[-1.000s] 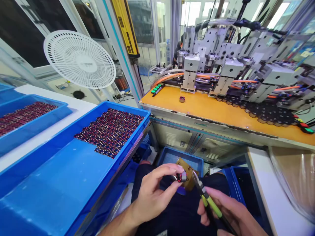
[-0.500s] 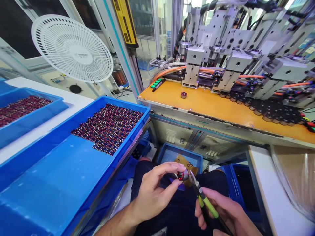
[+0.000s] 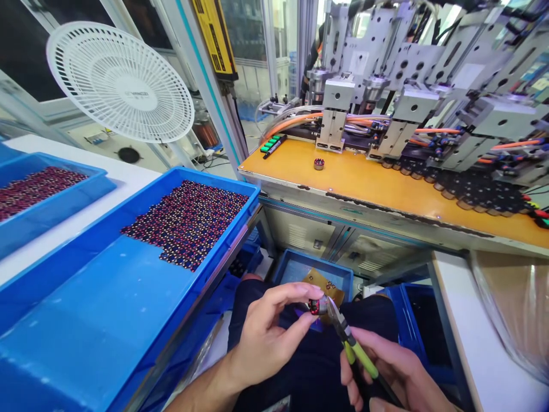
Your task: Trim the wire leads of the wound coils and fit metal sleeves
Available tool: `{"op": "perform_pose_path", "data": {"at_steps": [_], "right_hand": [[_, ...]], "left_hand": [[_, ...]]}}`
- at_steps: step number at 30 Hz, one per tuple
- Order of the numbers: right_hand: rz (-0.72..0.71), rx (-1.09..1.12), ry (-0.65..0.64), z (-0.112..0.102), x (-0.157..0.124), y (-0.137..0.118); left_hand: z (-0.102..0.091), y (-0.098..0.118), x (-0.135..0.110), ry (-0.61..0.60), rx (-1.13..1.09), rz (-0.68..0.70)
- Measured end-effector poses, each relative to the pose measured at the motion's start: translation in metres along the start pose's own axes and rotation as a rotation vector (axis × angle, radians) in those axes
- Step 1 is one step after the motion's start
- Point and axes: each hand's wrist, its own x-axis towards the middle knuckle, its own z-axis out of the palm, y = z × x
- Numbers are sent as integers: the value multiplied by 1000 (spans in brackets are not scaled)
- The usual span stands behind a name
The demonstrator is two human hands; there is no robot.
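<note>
My left hand (image 3: 266, 335) pinches a small round wound part (image 3: 314, 306) with red windings between thumb and fingertips, over my lap. My right hand (image 3: 392, 372) grips green-handled cutters (image 3: 349, 339), whose metal tips touch the right side of the part. A big blue tray (image 3: 128, 286) at my left holds several rows of the same small parts (image 3: 186, 220). Another such part (image 3: 318, 164) lies alone on the orange machine table (image 3: 377, 191).
A second blue tray (image 3: 43, 194) with parts sits at far left. A white fan (image 3: 120, 83) stands behind it. A small blue bin with a brown board (image 3: 317, 274) is below my hands. The assembly machine (image 3: 429, 97) fills the upper right; a white bench (image 3: 480, 349) is at right.
The cutter tips have moved up to the part in my left hand. The camera view has dropped and shifted slightly; both hands stay in about the same place.
</note>
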Motion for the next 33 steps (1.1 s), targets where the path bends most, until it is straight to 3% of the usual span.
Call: {"op": "perform_pose_path", "data": {"at_steps": [13, 21, 24, 27, 30, 33], "right_hand": [[-113, -20, 31, 0, 2, 11], [-32, -107, 146, -12, 10, 19], [-73, -296, 156, -15, 12, 13], [-189, -689, 202, -23, 14, -2], [-463, -1149, 439, -46, 25, -39], [-673, -1425, 700, -85, 58, -96]], "left_hand": [[-1, 0, -2, -13, 21, -6], [0, 0, -2, 31, -26, -75], [-1, -4, 1, 87, -185, -223], [-4, -15, 4, 144, -411, -430], [-5, -28, 2, 187, -512, -578], [-4, -33, -7, 210, -510, -628]]}}
